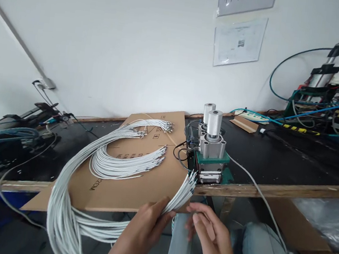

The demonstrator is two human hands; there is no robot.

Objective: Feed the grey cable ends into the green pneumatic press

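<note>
My left hand (144,229) is closed around a thick bundle of white cables (63,208) near its loose ends, which fan out toward the small pneumatic press (211,152) at the bench edge. My right hand (208,235) is beside those ends, its fingers curled and pinched close to the cable tips (188,187); whether it grips one is unclear. The bundle loops down to the left and back over the cardboard sheet (131,188). A smaller bunch of white cables (128,163) lies on the cardboard.
The black bench (292,158) has a wooden front edge. Blue hoses and machinery (330,101) stand at the far right, a power strip (251,115) behind the press, dark equipment (0,143) at left. My legs in jeans (253,252) are below.
</note>
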